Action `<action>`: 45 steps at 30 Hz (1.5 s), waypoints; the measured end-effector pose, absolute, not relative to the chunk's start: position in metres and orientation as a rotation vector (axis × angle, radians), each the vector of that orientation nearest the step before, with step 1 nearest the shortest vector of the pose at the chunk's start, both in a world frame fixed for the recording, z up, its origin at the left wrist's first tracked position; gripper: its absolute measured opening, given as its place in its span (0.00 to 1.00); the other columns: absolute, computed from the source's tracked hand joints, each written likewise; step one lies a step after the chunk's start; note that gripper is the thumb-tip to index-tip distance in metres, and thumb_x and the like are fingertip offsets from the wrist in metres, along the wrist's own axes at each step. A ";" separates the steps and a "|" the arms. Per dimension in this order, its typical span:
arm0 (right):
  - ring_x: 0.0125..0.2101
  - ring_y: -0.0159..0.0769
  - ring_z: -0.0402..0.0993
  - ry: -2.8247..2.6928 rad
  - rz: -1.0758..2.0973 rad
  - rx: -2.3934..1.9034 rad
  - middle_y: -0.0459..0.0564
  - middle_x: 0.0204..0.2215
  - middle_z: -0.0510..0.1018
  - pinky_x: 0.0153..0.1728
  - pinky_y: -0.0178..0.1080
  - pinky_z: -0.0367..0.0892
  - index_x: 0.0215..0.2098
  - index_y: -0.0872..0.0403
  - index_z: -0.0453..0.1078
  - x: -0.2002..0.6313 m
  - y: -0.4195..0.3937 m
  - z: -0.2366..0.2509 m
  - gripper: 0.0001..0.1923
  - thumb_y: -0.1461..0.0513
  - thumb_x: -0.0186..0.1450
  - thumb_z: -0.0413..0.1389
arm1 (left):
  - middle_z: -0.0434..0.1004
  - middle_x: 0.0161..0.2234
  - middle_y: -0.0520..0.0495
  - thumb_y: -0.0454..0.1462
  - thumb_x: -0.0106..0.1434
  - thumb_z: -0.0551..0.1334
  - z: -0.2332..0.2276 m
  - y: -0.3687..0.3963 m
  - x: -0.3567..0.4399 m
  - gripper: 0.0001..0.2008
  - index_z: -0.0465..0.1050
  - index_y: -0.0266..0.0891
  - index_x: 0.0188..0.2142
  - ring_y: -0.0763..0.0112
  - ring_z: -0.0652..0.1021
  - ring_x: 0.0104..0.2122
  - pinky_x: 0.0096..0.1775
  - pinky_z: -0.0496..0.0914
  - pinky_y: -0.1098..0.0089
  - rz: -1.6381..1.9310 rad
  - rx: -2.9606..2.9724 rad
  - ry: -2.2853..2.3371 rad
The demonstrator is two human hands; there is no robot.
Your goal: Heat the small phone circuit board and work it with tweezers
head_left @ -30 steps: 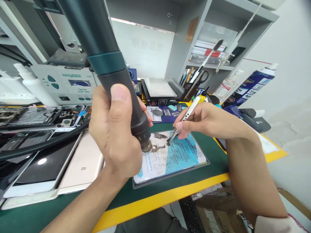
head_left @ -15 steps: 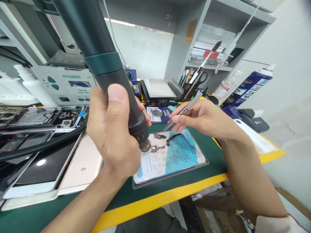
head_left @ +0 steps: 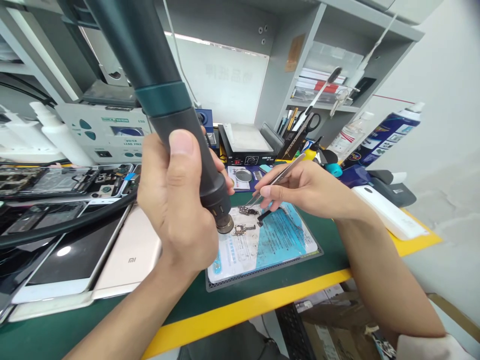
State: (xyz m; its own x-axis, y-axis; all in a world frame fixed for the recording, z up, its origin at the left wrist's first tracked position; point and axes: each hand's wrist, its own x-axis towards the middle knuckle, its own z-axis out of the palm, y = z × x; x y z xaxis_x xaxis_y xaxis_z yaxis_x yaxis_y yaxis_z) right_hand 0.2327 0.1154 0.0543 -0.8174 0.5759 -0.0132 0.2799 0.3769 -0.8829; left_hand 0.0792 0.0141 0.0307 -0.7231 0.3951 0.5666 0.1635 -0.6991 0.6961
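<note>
Head view: left hand [head_left: 176, 205] grips hot-air wand [head_left: 165, 100]; right hand [head_left: 300, 187] pinches tweezers [head_left: 279, 176], tips seemingly near board [head_left: 245, 210].

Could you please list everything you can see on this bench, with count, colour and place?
Hot-air handle: one, dark teal, nozzle above the boards.
Tweezers: one, silver, tips near the boards.
Small circuit boards: two, on the mat.
Work mat: one, blue and white, bench centre.
Phones: several, white and gold, left.
Rework station: one, grey, back left.
Spray can: one, blue, right.
Left hand: grips the handle.
Right hand: pinches the tweezers.
</note>
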 end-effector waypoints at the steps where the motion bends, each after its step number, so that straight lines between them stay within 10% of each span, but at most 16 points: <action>1: 0.31 0.35 0.83 -2.346 1.420 -0.747 0.53 0.32 0.85 0.31 0.33 0.80 0.42 0.60 0.78 0.233 0.115 0.055 0.13 0.57 0.67 0.64 | 0.68 0.24 0.52 0.45 0.73 0.53 0.031 0.013 0.080 0.16 0.73 0.38 0.39 0.69 0.73 0.17 0.17 0.67 0.66 2.543 1.093 1.161; 45: 0.35 0.37 0.83 -2.397 1.267 -0.673 0.51 0.39 0.84 0.34 0.34 0.82 0.28 0.53 0.84 0.229 0.110 0.049 0.12 0.55 0.65 0.66 | 0.68 0.21 0.53 0.49 0.72 0.54 0.033 0.016 0.077 0.18 0.71 0.37 0.36 0.71 0.71 0.14 0.15 0.66 0.68 2.585 1.014 1.123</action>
